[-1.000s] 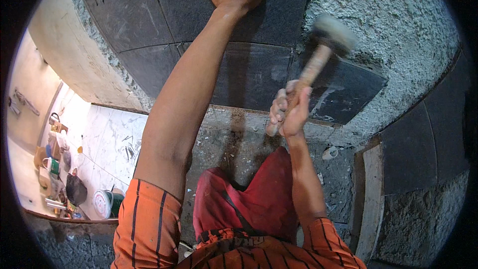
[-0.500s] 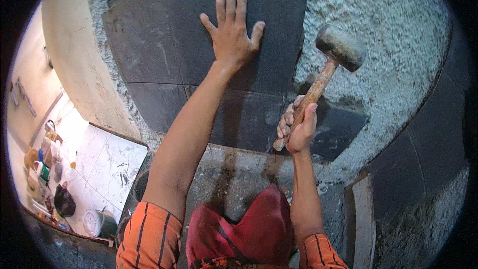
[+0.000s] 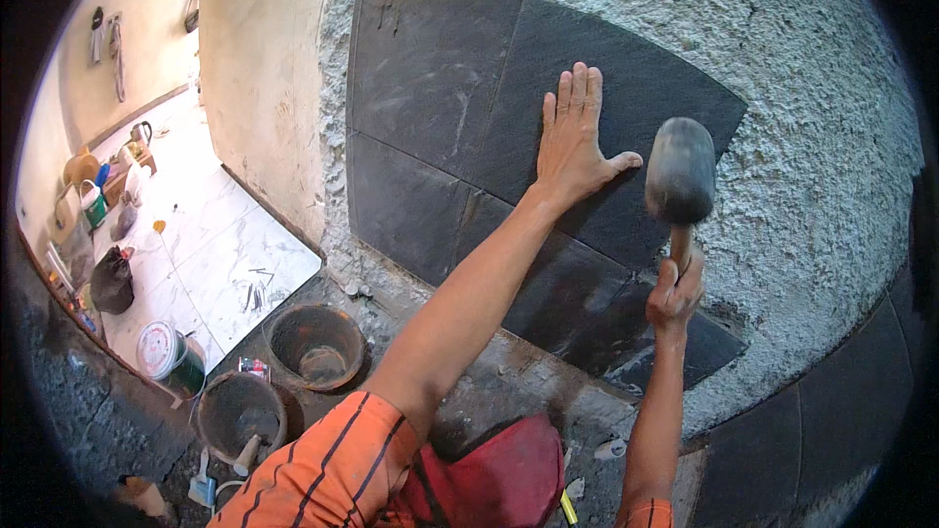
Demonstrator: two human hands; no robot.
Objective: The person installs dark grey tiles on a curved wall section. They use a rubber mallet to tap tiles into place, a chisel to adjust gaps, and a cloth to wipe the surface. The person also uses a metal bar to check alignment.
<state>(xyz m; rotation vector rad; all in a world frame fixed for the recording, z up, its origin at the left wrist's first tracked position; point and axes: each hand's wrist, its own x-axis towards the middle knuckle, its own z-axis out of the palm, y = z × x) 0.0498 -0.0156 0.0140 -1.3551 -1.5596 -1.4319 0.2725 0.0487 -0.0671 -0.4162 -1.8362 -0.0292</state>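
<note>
My left hand (image 3: 572,152) lies flat on a large dark wall tile (image 3: 518,132), fingers together and thumb spread out to the right. With my right hand (image 3: 676,291) I grip the wooden handle of a rubber mallet (image 3: 681,171). Its dark head is raised in front of the tile's right edge, over the rough wall; whether it touches cannot be told. Below are further dark tiles (image 3: 411,198), set edge to edge with the upper ones.
Rough grey plaster (image 3: 802,176) surrounds the tiles. At lower left stand two dark buckets (image 3: 318,347), one holding a tool handle, and a lidded pail (image 3: 171,357). A white tiled floor (image 3: 235,274) carries bags and containers. More dark tiles (image 3: 851,420) run along the right.
The view has swung left, bringing the buckets into sight. The mallet has turned from a slant to nearly upright, closer to the tile's right edge. My left hand stays flat on the tile.
</note>
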